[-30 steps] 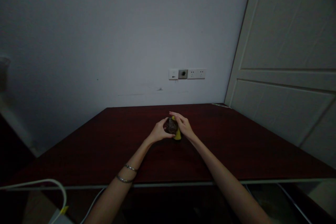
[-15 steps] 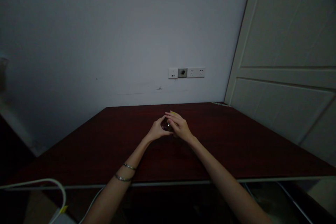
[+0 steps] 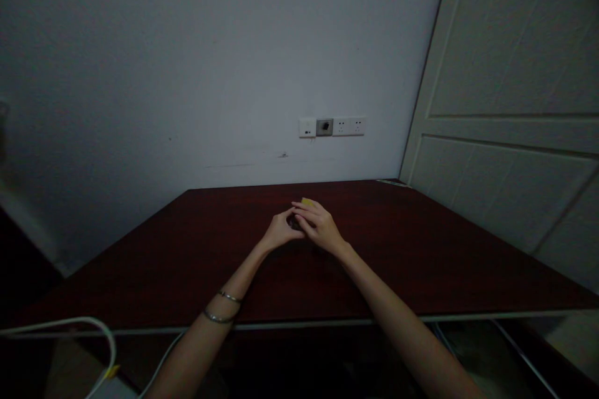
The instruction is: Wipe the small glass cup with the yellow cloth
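My left hand (image 3: 278, 230) and my right hand (image 3: 322, 228) meet over the middle of the dark red table. Between them is a small dark, slightly shiny object (image 3: 294, 222), mostly hidden by my fingers; its kind cannot be made out. My left thumb and fingers curve around its left side. The fingers of my right hand lie across its top and right side. A small yellow patch (image 3: 307, 202) shows just beyond my right fingers; whether it belongs to the dark object I cannot tell.
The wooden tabletop (image 3: 187, 262) reaches back to a pale wall with a row of sockets (image 3: 332, 127). A pale panelled door (image 3: 505, 187) stands along the right. At the front left, a white cable (image 3: 100, 324) loops by the table edge.
My right fingers have shifted slightly left, covering more of the dark object. More of the yellow patch shows behind them. Both hands stay in the same place on the table.
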### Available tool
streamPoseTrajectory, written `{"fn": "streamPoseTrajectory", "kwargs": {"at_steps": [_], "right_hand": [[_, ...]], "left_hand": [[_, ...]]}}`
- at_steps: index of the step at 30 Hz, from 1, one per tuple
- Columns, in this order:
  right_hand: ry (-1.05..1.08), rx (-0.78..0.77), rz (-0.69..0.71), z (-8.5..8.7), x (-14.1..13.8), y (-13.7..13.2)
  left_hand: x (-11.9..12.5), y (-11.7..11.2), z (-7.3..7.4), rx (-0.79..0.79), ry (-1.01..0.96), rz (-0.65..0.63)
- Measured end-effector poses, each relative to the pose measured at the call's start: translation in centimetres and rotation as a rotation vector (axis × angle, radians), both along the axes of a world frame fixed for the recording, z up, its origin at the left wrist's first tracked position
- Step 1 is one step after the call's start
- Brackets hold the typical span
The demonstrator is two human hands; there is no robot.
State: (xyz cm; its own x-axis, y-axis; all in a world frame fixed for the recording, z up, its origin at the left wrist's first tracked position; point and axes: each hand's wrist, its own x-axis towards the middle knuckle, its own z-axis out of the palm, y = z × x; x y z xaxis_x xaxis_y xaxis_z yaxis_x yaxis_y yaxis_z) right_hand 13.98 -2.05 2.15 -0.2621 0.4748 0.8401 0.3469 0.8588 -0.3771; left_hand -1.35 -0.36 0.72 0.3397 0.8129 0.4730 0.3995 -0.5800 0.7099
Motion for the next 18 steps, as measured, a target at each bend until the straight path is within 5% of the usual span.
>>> {"fn": "streamPoseTrajectory", "kwargs": {"at_steps": [5,13,18], "right_hand": [[-0.05,0.02,0.018,-0.1,0.0,0.1],[0.274,-0.275,0.158,0.1,0.5,1.8],[0.086,-0.097,0.058,-0.2,0.1,0.6]], "left_hand": [[0.1,0.0,-0.1,0.048,-0.01,0.029],[0.6,-0.8,0.6,0.049,-0.015,0.011],[0.5,-0.3,0.0,-0.012,0.006,0.078]]}}
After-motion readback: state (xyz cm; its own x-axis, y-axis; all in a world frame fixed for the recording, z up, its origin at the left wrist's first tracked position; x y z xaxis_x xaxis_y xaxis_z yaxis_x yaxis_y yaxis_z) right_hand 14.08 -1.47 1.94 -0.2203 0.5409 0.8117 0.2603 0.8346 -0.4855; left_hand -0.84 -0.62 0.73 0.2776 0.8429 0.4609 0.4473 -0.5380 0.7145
